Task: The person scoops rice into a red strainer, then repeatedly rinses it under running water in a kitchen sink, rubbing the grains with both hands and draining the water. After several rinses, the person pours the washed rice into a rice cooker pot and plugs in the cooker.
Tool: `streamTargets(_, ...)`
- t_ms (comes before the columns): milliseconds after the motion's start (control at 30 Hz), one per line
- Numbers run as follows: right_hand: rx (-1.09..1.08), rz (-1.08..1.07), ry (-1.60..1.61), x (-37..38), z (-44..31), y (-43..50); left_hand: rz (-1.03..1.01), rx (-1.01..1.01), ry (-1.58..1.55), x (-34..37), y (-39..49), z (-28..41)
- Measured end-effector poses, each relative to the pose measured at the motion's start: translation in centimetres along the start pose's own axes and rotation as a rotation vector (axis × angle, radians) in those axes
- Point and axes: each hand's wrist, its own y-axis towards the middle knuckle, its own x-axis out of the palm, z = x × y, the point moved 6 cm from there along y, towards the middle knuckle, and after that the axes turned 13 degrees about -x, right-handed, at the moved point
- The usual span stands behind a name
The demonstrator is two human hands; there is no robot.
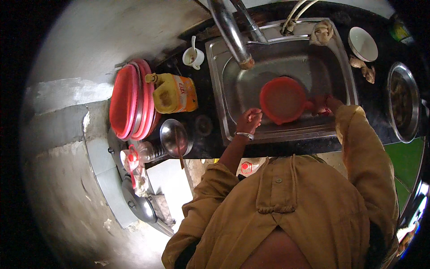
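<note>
A red plastic water scoop (283,99) is in the stainless steel sink (322,74), with what looks like cloudy liquid in its bowl. My right hand (320,105) is shut on the scoop's handle (308,105), at the right side of the basin; shadow hides some of its fingers. Just left of the scoop, my left hand (250,120) hovers over the front of the sink, fingers curled in, with nothing visible in it. Above the basin, to the left, hangs the metal faucet spout (237,43); no stream of water shows below it.
Left of the sink are a yellow oil jug (173,93), pink-red basins (124,101), a metal bowl (171,136) and a white cup (194,58). A crumpled cloth (322,32) lies on the rim. On the right are a white bowl (363,43), ginger (364,67) and a metal dish (403,101).
</note>
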Motion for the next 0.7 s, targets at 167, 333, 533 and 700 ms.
streamTargets(167,-0.173,0.164,0.253,0.0,-0.9,-0.3,-0.026,0.005,-0.016,-0.9,-0.3,-0.3)
streamTargets(333,-0.211,0.217,0.429,0.3,-2.0,-1.7,0.031,0.022,-0.031,-1.8,-0.9,-1.0)
streamTargets(533,-0.376,0.487,0.595,-0.1,-3.1,-3.6,0.044,-0.021,-0.05,-2.5,-1.7,-0.7)
streamTargets(700,-0.54,0.44,1.245,1.7,-4.4,-5.5,0.024,0.048,0.045,-2.6,-2.8,0.1)
